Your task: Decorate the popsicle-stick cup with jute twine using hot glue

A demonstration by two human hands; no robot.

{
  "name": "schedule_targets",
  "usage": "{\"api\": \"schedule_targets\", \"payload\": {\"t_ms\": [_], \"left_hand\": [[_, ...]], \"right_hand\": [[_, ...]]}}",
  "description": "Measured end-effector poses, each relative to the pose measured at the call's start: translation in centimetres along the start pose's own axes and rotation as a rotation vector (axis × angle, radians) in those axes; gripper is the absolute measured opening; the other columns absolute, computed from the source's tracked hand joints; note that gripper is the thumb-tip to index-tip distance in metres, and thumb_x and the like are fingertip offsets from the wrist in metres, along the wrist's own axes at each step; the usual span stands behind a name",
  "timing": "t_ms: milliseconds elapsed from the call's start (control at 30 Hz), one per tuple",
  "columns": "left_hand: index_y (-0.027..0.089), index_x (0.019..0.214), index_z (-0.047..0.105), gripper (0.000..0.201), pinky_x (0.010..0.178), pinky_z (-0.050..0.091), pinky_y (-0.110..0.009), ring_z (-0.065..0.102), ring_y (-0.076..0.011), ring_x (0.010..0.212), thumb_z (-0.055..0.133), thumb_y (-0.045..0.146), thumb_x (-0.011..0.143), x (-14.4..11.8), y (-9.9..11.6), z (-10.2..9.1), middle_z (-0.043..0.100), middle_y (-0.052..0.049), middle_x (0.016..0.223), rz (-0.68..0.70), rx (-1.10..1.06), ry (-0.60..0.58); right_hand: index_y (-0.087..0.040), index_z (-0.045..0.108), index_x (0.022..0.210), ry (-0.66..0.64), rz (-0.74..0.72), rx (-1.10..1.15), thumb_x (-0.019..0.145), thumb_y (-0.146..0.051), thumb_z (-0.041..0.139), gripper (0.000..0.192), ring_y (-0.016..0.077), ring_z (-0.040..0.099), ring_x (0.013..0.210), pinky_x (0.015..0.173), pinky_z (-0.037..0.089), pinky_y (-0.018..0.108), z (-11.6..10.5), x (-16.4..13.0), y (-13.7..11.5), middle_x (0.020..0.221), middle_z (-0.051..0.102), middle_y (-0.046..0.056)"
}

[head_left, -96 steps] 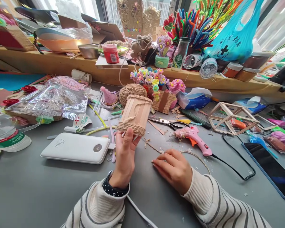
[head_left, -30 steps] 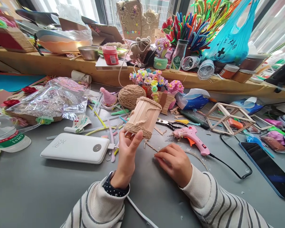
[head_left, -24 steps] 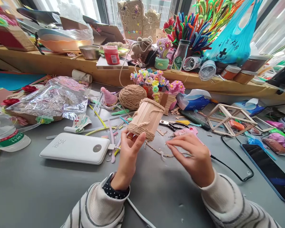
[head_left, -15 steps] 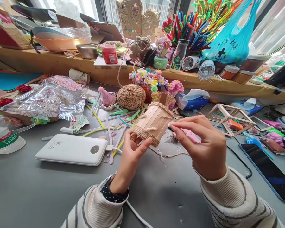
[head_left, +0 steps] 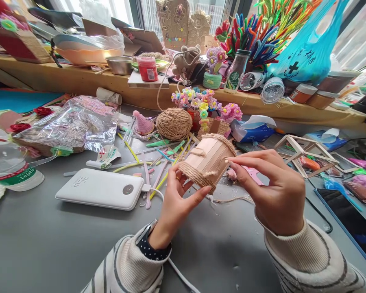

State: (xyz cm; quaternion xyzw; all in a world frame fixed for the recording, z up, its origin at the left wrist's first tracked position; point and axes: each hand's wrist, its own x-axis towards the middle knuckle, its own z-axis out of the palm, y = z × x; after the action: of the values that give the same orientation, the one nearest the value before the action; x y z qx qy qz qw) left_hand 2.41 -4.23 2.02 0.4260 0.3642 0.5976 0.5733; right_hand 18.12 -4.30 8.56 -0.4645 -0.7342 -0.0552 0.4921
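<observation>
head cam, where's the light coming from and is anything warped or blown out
Head view: daylight comes from the windows behind the shelf, which are blown out white; the clear plastic bag glints with glare; the hands throw soft shadows toward the camera on the grey table; the wide lens bows the wooden shelf; the stick cup in the left hand looks sharp.

Grey table (head_left: 49, 244) — white power bank (head_left: 99, 189) left of centre, ball of twine (head_left: 173, 124) farther back, phone (head_left: 350, 219) at right edge — cluttered.
</observation>
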Motion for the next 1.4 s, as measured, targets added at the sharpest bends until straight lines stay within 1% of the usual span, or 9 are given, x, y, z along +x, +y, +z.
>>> {"api": "schedule_targets", "payload": {"t_ms": [200, 467, 600, 800, 1000, 1133, 1400], "left_hand": [[0.024, 0.105, 0.046, 0.058, 0.089, 0.047, -0.035, 0.056, -0.0231, 0.107, 0.078, 0.019, 0.057, -0.2, 0.2, 0.1, 0.058, -0.006, 0.113, 0.023, 0.015, 0.008], [0.024, 0.111, 0.043, 0.057, 0.089, 0.048, -0.034, 0.056, -0.0222, 0.107, 0.076, 0.023, 0.064, -0.3, -0.1, -0.2, 0.056, -0.007, 0.116, 0.037, 0.013, -0.056], [0.024, 0.111, 0.042, 0.056, 0.089, 0.048, -0.036, 0.057, -0.0231, 0.106, 0.075, 0.026, 0.065, -0.2, -0.1, -0.2, 0.055, -0.008, 0.119, 0.012, -0.022, -0.059], [0.023, 0.110, 0.044, 0.052, 0.087, 0.049, -0.033, 0.060, -0.0212, 0.103, 0.073, 0.028, 0.068, -0.3, 0.2, -0.2, 0.058, -0.006, 0.115, 0.018, -0.044, -0.069], [0.021, 0.113, 0.040, 0.053, 0.090, 0.048, -0.032, 0.057, -0.0196, 0.106, 0.071, 0.029, 0.070, -0.3, 0.3, -0.1, 0.056, -0.007, 0.116, 0.010, -0.032, -0.092], [0.021, 0.114, 0.039, 0.054, 0.090, 0.048, -0.033, 0.057, -0.0197, 0.106, 0.071, 0.030, 0.071, -0.1, 0.2, -0.1, 0.055, -0.008, 0.117, 0.016, -0.023, -0.102], [0.021, 0.115, 0.038, 0.055, 0.088, 0.049, -0.028, 0.059, -0.0162, 0.104, 0.071, 0.032, 0.072, -0.3, 0.3, -0.2, 0.055, -0.007, 0.116, 0.010, -0.026, -0.103]], "right_hand": [[-0.021, 0.070, 0.080, 0.005, -0.025, -0.013, 0.079, -0.018, 0.062, 0.008, 0.0149, 0.060, 0.071, 0.067, 0.048, 0.031, -0.2, 0.1, 0.0, 0.075, 0.069, 0.003], [-0.019, 0.068, 0.084, 0.003, -0.127, -0.057, 0.076, -0.013, 0.064, 0.011, 0.0150, 0.059, 0.073, 0.070, 0.049, 0.031, -0.2, -0.1, -0.1, 0.078, 0.069, 0.004], [-0.021, 0.068, 0.087, -0.006, -0.167, -0.080, 0.077, -0.012, 0.062, 0.015, 0.0152, 0.058, 0.075, 0.070, 0.050, 0.032, 0.1, -0.4, -0.4, 0.079, 0.069, 0.003], [-0.018, 0.067, 0.092, 0.003, -0.241, -0.141, 0.075, -0.009, 0.064, 0.020, 0.0176, 0.058, 0.079, 0.073, 0.051, 0.033, 0.6, -1.2, -0.7, 0.082, 0.070, 0.005], [-0.016, 0.068, 0.089, 0.063, -0.295, -0.219, 0.074, -0.010, 0.067, 0.017, 0.0176, 0.059, 0.074, 0.069, 0.052, 0.033, 1.2, -1.4, -0.9, 0.080, 0.071, 0.005], [-0.016, 0.068, 0.089, 0.095, -0.317, -0.253, 0.072, -0.010, 0.069, 0.018, 0.0174, 0.061, 0.073, 0.069, 0.052, 0.033, 1.3, -1.6, -0.9, 0.080, 0.072, 0.004], [-0.014, 0.068, 0.089, 0.127, -0.347, -0.269, 0.070, -0.010, 0.071, 0.020, 0.0166, 0.061, 0.072, 0.068, 0.051, 0.033, 1.7, -1.9, -0.8, 0.079, 0.072, 0.004]]}}
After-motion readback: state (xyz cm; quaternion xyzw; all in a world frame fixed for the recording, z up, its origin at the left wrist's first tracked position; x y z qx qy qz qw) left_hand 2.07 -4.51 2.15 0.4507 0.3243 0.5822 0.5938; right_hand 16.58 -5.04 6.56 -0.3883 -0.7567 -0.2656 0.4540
